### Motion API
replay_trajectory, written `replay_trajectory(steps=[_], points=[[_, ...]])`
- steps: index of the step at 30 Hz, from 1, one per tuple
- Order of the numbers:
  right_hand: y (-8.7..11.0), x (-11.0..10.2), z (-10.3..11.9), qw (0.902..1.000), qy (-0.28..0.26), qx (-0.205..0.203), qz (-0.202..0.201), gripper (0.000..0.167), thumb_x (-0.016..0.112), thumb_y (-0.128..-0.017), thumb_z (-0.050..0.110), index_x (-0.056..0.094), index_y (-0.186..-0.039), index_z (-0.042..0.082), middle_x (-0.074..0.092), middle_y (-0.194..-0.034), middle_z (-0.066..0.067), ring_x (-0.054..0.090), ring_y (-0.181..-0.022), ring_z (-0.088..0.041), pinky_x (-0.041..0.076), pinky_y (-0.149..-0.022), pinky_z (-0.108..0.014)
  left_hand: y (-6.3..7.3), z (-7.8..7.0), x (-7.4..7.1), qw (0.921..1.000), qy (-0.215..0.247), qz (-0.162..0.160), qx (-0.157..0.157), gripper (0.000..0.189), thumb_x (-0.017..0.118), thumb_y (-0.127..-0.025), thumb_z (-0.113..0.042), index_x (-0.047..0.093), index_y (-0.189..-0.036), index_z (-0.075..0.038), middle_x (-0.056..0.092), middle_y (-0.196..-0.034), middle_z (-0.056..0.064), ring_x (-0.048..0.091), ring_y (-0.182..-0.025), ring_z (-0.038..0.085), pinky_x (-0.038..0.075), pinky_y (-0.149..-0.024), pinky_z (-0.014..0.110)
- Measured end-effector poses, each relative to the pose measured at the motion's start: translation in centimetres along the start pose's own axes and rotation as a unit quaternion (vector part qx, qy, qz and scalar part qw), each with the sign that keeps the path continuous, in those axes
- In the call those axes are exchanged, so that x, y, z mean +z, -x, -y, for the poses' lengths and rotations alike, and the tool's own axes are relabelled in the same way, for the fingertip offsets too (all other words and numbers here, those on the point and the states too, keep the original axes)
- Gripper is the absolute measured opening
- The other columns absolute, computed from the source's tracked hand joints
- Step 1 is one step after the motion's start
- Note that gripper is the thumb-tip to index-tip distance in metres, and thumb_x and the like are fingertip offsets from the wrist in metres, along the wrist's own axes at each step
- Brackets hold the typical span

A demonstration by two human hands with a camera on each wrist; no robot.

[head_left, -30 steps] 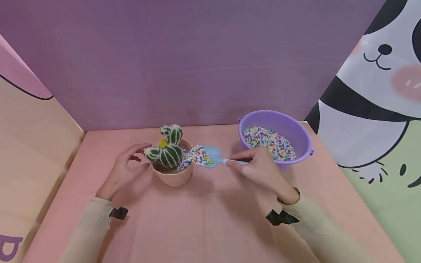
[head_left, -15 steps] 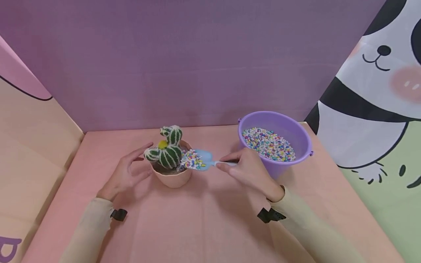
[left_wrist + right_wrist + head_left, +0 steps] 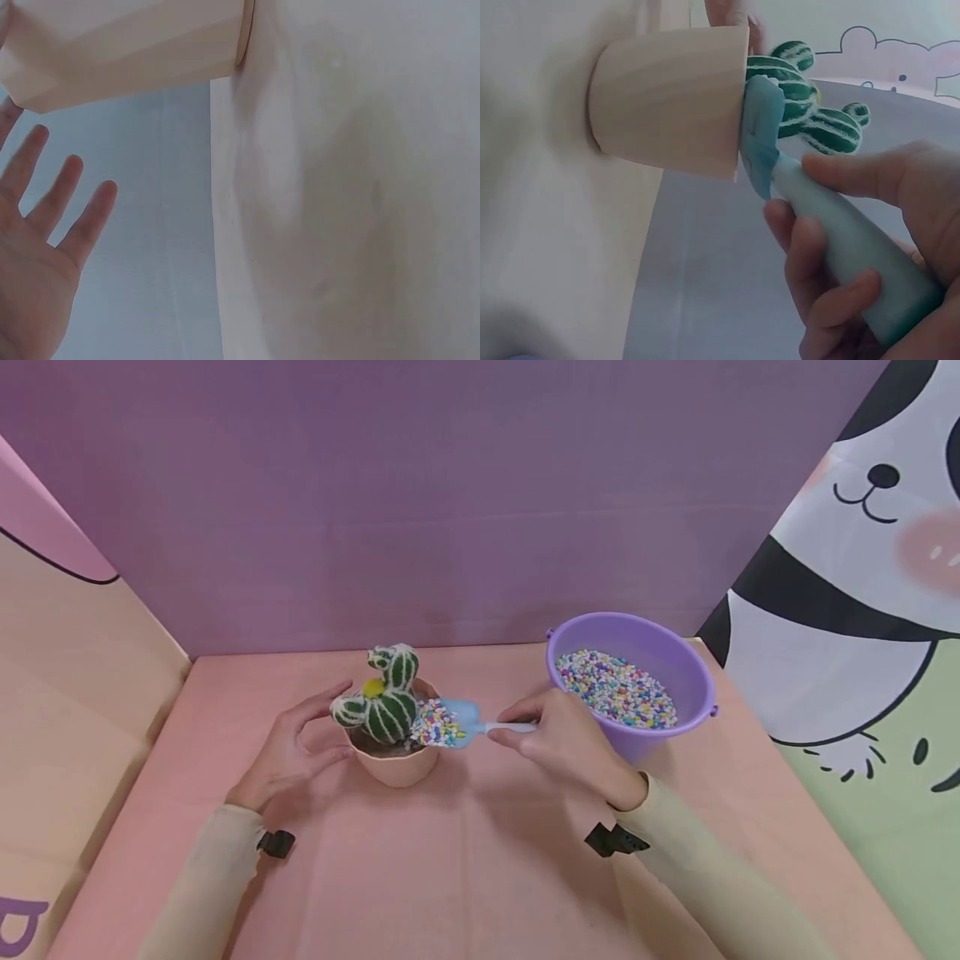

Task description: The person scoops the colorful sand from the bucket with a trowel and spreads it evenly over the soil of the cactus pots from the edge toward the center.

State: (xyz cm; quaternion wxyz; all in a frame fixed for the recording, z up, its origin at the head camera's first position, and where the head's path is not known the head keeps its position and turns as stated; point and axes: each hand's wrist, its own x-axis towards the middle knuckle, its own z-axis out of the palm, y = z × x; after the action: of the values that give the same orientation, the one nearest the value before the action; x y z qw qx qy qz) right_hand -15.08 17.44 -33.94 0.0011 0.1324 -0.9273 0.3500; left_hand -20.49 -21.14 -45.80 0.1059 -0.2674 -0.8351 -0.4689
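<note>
My right hand (image 3: pixel 573 742) grips the handle of a small light-blue toy shovel (image 3: pixel 467 718), fingers and thumb wrapped round it in the right wrist view. Multicoloured pebbles (image 3: pixel 437 725) are heaped on its blade, which lies over the right rim of a peach flower pot (image 3: pixel 397 770). A green striped toy cactus (image 3: pixel 390 718) with a yellow flower stands in that pot, with grey-brown fill around its base. On the pot's left side is my left hand (image 3: pixel 281 752), thumb and fingertips right at the pot. Its fingers (image 3: pixel 90 217) look extended and spread in the left wrist view.
Right of the pot stands a purple bucket (image 3: pixel 663 647), partly filled with the same coloured pebbles (image 3: pixel 618 689). A pink cloth covers the table (image 3: pixel 420 877). A purple backdrop (image 3: pixel 480 527) rises behind it, with printed panels at both sides.
My right hand has moved left, bringing the shovel from beside the pot to over its rim, close to the cactus. My left hand has shifted slightly right towards the pot.
</note>
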Motion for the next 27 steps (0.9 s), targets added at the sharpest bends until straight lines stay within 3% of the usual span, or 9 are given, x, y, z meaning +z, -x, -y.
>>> replay_trajectory(steps=[3,7,17,27], points=[[0.0,-0.3,0.0,1.0,-0.005,-0.001,0.004,0.011,0.085,-0.089,0.033,0.086,-0.096,0.024,0.08,-0.087,0.01,0.07,-0.076,-0.011,0.056,-0.07,-0.031,0.0,0.0,0.1,0.9999,0.009,-0.004,0.008,0.062,0.096,-0.077,-0.011,0.074,-0.134,-0.022,0.053,-0.163,0.0,0.048,-0.15,0.01,0.04,-0.114,0.018],[0.0,-0.7,0.0,0.9998,-0.007,-0.012,-0.016,0.015,0.085,-0.087,0.026,0.086,-0.101,0.019,0.082,-0.092,0.005,0.071,-0.081,-0.012,0.056,-0.074,-0.032,-0.1,0.0,0.2,0.9996,0.027,-0.004,0.006,0.063,0.096,-0.077,-0.009,0.073,-0.135,-0.02,0.053,-0.163,0.003,0.052,-0.146,0.016,0.042,-0.113,0.018],[-0.5,-0.8,0.6,0.997,-0.016,-0.032,-0.068,0.013,0.087,-0.086,0.024,0.086,-0.099,0.019,0.082,-0.093,0.003,0.069,-0.079,-0.013,0.054,-0.072,-0.031,0.0,-0.6,0.5,0.9987,0.047,-0.008,-0.018,0.049,0.097,-0.074,-0.005,0.071,-0.114,-0.014,0.056,-0.161,0.005,0.052,-0.141,-0.001,0.042,-0.111,0.016],[-0.8,-0.7,0.9,0.9969,-0.011,-0.024,-0.074,0.012,0.086,-0.087,0.026,0.086,-0.097,0.02,0.082,-0.091,0.004,0.068,-0.075,-0.013,0.051,-0.068,-0.029,-0.4,-1.2,0.7,0.9994,0.033,-0.007,-0.007,0.05,0.1,-0.068,-0.005,0.065,-0.103,-0.011,0.059,-0.154,0.012,0.057,-0.139,0.021,0.049,-0.103,0.019]])
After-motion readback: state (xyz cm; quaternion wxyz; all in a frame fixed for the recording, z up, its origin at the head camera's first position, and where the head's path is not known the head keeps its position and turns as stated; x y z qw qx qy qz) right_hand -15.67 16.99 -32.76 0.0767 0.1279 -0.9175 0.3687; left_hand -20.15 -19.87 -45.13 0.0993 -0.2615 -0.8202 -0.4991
